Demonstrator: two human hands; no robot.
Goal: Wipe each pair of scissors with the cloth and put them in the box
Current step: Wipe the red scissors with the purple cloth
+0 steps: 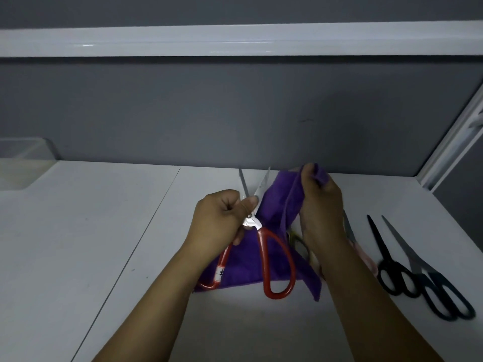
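Note:
My left hand (219, 218) grips the red-handled scissors (277, 259) near the pivot; their blades are spread apart and point away from me. My right hand (322, 205) holds a purple cloth (277, 202) bunched up beside the right blade. The cloth hangs down under the red handles onto the white table (104, 231). Two pairs of black-handled scissors (392, 267), (441, 291) lie to the right. A pink-handled pair (362, 249) and a yellowish handle (300, 242) are partly hidden behind my right wrist. A clear box (26, 163) stands at the far left.
A grey partition wall (235, 113) runs along the back of the table, with a white shelf edge (235, 40) above. A white frame (449, 142) closes the right side. A seam crosses the table on the left.

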